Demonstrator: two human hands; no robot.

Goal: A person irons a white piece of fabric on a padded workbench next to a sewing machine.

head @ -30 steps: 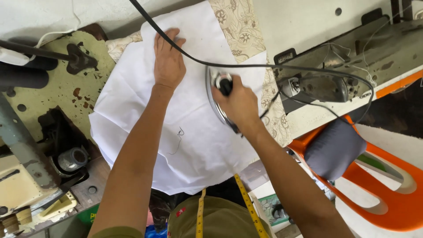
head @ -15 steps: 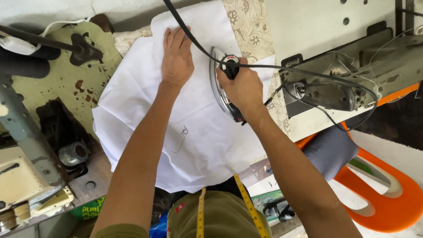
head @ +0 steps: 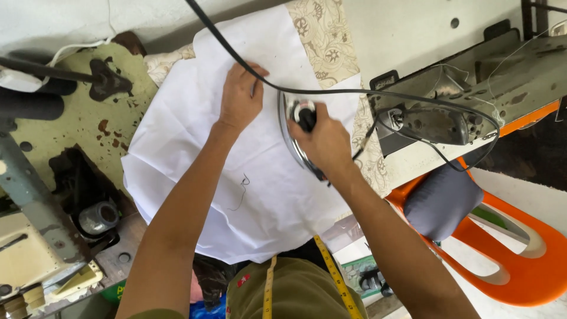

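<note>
Right hand (head: pixel 323 139) has its fingers wrapped tight around the iron (head: pixel 293 133), sitting on the white fabric (head: pixel 201 147). Left hand (head: pixel 239 97) lies flat on that fabric, fingers slightly spread, under the black cord (head: pixel 354 91).

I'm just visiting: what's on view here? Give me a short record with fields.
Left hand: left hand pressed flat on the white cloth
Right hand: right hand gripping the handle of the iron
Iron: resting on the cloth's right part
Cord: black cord crosses over the left hand's fingers to the iron
Under the cloth: patterned pad
Nearby: orange chair at the right; yellow measuring tape around the neck
</note>
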